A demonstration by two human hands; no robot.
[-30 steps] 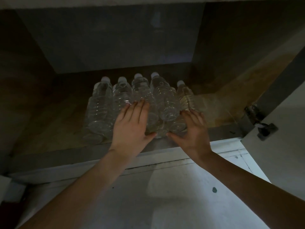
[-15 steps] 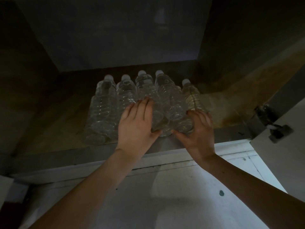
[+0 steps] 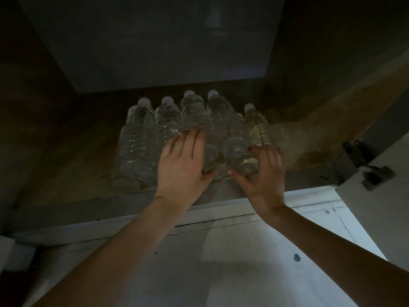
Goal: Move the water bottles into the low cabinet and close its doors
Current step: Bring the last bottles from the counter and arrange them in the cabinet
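Several clear water bottles [image 3: 135, 147] with white caps lie side by side on the floor of the low cabinet [image 3: 73, 165], caps pointing to the back. My left hand [image 3: 183, 165] lies flat on the middle bottles, fingers straight, thumb against a bottle's base. My right hand [image 3: 263, 173] cups the base of a bottle [image 3: 234, 138] near the right end of the row, thumb on one side and fingers on the other. The rightmost bottle [image 3: 257, 127] lies just past its fingers. The cabinet is dark inside and stands open.
The cabinet's right door [image 3: 380, 209] stands open at the right, with a metal hinge [image 3: 374, 176] at its inner edge. A grey front sill [image 3: 88, 209] runs below the bottles. White floor [image 3: 243, 269] lies under my forearms.
Both hands and the row of bottles have shifted slightly deeper into the cabinet. My view has moved closer.
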